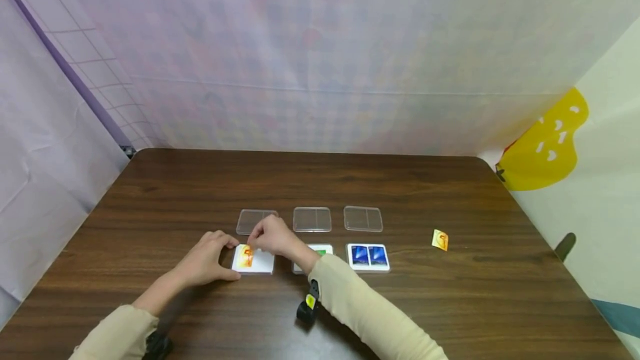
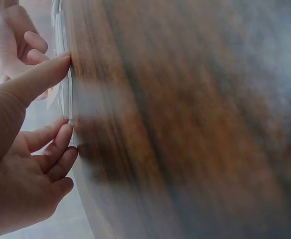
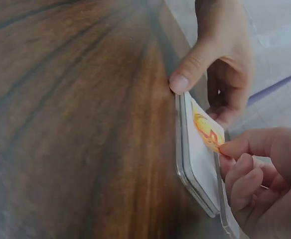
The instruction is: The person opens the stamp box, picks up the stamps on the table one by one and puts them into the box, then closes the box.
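A white flat case (image 1: 263,263) with clear edges lies on the brown table (image 1: 440,304), left of two similar cases. My left hand (image 1: 206,260) grips it at the left end, thumb at the near corner and fingers at the far one. Over its left half is a small yellow-orange card (image 1: 245,256). In the right wrist view, my right hand (image 3: 265,174) pinches the edge of this card (image 3: 208,132) between thumb and finger, the card tilted a little above the white surface. My right wrist partly covers the middle case (image 1: 322,249), where some green shows.
The right case (image 1: 369,258) holds two blue cards side by side. Behind the cases lie three clear lids (image 1: 312,219), the left one partly behind my right hand. Another yellow-orange card (image 1: 440,240) lies alone to the right. A pale curtain (image 1: 310,60) hangs beyond the table.
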`<state>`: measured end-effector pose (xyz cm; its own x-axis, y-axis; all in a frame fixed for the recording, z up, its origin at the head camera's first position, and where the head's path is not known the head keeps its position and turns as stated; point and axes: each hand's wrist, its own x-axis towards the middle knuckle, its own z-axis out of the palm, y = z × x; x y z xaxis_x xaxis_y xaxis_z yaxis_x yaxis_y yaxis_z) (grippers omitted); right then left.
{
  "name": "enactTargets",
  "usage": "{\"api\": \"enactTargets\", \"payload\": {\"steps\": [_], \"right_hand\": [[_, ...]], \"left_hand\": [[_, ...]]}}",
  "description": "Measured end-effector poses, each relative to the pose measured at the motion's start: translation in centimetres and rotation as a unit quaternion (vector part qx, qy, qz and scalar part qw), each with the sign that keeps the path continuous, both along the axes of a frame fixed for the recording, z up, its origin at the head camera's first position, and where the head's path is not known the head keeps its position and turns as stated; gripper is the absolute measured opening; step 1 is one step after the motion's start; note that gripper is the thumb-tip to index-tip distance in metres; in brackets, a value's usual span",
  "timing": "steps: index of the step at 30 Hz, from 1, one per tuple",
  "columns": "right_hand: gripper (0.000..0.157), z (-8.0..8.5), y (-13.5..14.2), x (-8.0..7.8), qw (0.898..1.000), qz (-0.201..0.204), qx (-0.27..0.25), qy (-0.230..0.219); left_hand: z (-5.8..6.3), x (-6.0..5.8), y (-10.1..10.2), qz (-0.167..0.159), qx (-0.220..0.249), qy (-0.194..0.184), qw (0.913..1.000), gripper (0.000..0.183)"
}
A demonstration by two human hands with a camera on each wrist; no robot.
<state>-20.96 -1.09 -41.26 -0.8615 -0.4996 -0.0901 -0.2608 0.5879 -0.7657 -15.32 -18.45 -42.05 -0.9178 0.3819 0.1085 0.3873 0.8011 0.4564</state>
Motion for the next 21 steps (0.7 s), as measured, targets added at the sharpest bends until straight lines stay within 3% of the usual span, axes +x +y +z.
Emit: {"api": "enactTargets", "payload": {"steps": [8, 21], "right_hand": [[0.005, -0.46, -0.19, 0.47, 0.994, 0.027, 0.035, 0.099], [0.008, -0.41, -0.24, 0.58, 0.989, 0.034, 0.064, 0.13]], "left_hand": [[-0.12, -0.03, -0.06, -0.003, -0.001, 0.002, 1.0, 0.056], [0.06, 0.09, -0.05, -0.002, 0.003, -0.001, 1.0, 0.056]]}}
